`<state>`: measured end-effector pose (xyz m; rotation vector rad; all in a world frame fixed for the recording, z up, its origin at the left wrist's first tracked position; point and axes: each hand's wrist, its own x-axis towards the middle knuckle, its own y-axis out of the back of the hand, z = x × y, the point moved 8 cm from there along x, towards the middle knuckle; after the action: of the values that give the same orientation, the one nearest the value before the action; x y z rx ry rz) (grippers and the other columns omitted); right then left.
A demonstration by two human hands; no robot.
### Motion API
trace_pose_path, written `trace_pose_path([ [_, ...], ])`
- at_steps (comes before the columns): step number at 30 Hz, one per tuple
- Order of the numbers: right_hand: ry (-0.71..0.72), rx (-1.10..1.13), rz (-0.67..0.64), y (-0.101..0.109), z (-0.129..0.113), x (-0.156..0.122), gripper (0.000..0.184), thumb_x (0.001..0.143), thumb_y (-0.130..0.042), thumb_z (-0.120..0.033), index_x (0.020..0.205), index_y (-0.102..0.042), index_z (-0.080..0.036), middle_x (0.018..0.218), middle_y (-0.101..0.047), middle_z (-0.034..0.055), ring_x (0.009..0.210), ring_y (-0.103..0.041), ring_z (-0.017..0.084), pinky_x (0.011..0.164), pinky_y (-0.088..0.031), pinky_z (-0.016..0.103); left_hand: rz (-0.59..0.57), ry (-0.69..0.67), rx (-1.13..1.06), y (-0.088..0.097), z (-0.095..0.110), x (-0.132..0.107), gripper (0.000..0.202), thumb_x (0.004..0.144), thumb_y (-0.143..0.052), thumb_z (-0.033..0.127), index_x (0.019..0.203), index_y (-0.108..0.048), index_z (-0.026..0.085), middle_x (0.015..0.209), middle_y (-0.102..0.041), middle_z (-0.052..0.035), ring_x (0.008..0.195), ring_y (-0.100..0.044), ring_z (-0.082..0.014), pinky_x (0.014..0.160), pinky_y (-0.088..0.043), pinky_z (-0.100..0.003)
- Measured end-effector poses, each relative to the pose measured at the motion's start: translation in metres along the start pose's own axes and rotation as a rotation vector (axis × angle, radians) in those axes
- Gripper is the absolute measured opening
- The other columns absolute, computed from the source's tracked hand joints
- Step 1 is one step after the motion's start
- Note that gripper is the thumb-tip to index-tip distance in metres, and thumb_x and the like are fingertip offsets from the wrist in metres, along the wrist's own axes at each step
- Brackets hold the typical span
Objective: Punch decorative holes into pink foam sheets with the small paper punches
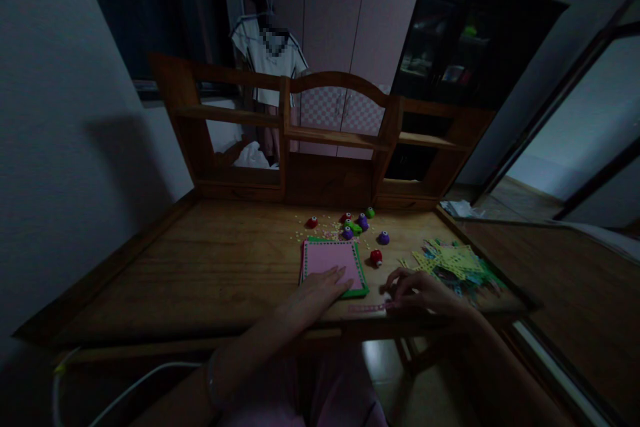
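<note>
My left hand lies flat, fingers spread, on a pink sheet with a dotted border. Under that sheet is a stack of coloured sheets, with a green edge showing. Near the front edge of the desk, my right hand has its fingers curled at the end of a pale pink strip with a row of holes. The fingertips seem to pinch the strip, though the dim light blurs the contact. A small red rounded piece with eye-like dots sits just beyond my right hand.
Several small red, purple and green rounded pieces stand behind the sheets, among scattered confetti. Yellow and green paper scraps are heaped on the right. A wooden shelf unit rises at the back of the desk.
</note>
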<state>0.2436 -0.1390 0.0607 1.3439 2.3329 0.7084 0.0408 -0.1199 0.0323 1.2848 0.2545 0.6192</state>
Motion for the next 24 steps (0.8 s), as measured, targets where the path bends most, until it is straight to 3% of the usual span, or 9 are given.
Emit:
trace_pose_path([
  [3, -0.149, 0.033, 0.131, 0.025, 0.017, -0.021, 0.034, 0.073, -0.066, -0.051, 0.077, -0.07, -0.017, 0.078, -0.065, 0.0051, 0.076, -0.061, 0.019, 0.07, -0.048, 0.03, 0.031, -0.021, 0.085, 0.002, 0.003, 0.005, 0.043, 0.09, -0.04, 0.017, 0.133, -0.042, 0.022, 0.138, -0.045, -0.0098, 0.123, -0.045, -0.0253, 0.093, -0.042, -0.038],
  [5, -0.196, 0.051, 0.345, 0.052, 0.026, -0.037, 0.037, 0.075, -0.064, -0.052, 0.079, -0.069, -0.016, 0.069, -0.063, 0.0036, 0.064, -0.058, 0.016, 0.06, -0.046, 0.026, 0.055, -0.023, 0.148, 0.004, 0.005, 0.008, 0.036, 0.092, -0.037, 0.023, 0.127, -0.046, 0.02, 0.13, -0.052, -0.0116, 0.116, -0.051, -0.0268, 0.086, -0.045, -0.039],
  [8, -0.237, 0.08, 0.698, 0.09, 0.046, -0.066, 0.041, 0.074, -0.063, -0.054, 0.088, -0.068, -0.015, 0.072, -0.064, 0.0053, 0.062, -0.059, 0.016, 0.054, -0.044, 0.025, 0.065, -0.035, 0.251, 0.004, 0.01, 0.013, 0.03, 0.093, -0.036, 0.025, 0.118, -0.051, 0.018, 0.12, -0.057, -0.0124, 0.105, -0.057, -0.0271, 0.077, -0.047, -0.038],
  [11, -0.329, -0.005, 0.897, 0.11, 0.072, -0.09, 0.05, 0.071, -0.063, -0.059, 0.092, -0.067, -0.014, 0.075, -0.066, 0.0094, 0.065, -0.062, 0.022, 0.053, -0.046, 0.028, 0.088, -0.069, 0.335, 0.007, 0.018, 0.017, 0.023, 0.089, -0.044, 0.019, 0.109, -0.055, 0.016, 0.111, -0.06, -0.0124, 0.097, -0.058, -0.0255, 0.08, -0.045, -0.038],
  [13, -0.391, -0.185, 0.969, 0.116, 0.08, -0.1, 0.052, 0.072, -0.059, -0.061, 0.092, -0.067, -0.014, 0.078, -0.066, 0.0109, 0.063, -0.061, 0.024, 0.054, -0.046, 0.032, 0.107, -0.093, 0.367, 0.01, 0.024, 0.02, 0.018, 0.087, -0.047, 0.015, 0.102, -0.057, 0.015, 0.101, -0.062, -0.0113, 0.093, -0.057, -0.0246, 0.084, -0.043, -0.039],
  [15, -0.417, -0.446, 1.055, 0.117, 0.072, -0.107, 0.052, 0.074, -0.056, -0.06, 0.098, -0.065, -0.014, 0.088, -0.065, 0.0128, 0.064, -0.06, 0.024, 0.059, -0.047, 0.036, 0.113, -0.106, 0.392, 0.014, 0.03, 0.023, 0.014, 0.087, -0.047, 0.013, 0.095, -0.059, 0.014, 0.091, -0.063, -0.0103, 0.091, -0.057, -0.0251, 0.085, -0.042, -0.041],
  [18, -0.351, -0.723, 1.154, 0.104, 0.038, -0.104, 0.048, 0.082, -0.051, -0.053, 0.112, -0.059, -0.017, 0.108, -0.058, 0.015, 0.064, -0.059, 0.021, 0.063, -0.047, 0.038, 0.142, -0.058, 0.368, 0.026, 0.028, 0.024, 0.012, 0.086, -0.05, 0.013, 0.09, -0.061, 0.014, 0.091, -0.065, -0.0106, 0.093, -0.056, -0.026, 0.079, -0.045, -0.039],
  [21, -0.159, -0.698, 1.073, 0.081, 0.002, -0.08, 0.037, 0.089, -0.046, -0.042, 0.118, -0.054, -0.02, 0.12, -0.051, 0.0136, 0.067, -0.06, 0.017, 0.065, -0.049, 0.034, 0.252, 0.052, 0.231, 0.045, 0.011, 0.014, 0.022, 0.085, -0.051, 0.011, 0.103, -0.062, 0.017, 0.105, -0.065, -0.0086, 0.095, -0.058, -0.0232, 0.075, -0.048, -0.035],
  [24, 0.031, -0.677, 0.926, 0.053, -0.034, -0.049, 0.031, 0.09, -0.047, -0.035, 0.118, -0.054, -0.024, 0.124, -0.048, 0.0111, 0.082, -0.062, 0.019, 0.07, -0.052, 0.033, 0.422, 0.063, 0.042, 0.064, -0.008, -0.002, 0.031, 0.086, -0.05, 0.011, 0.114, -0.061, 0.02, 0.116, -0.064, -0.0053, 0.105, -0.058, -0.0204, 0.09, -0.047, -0.036],
])
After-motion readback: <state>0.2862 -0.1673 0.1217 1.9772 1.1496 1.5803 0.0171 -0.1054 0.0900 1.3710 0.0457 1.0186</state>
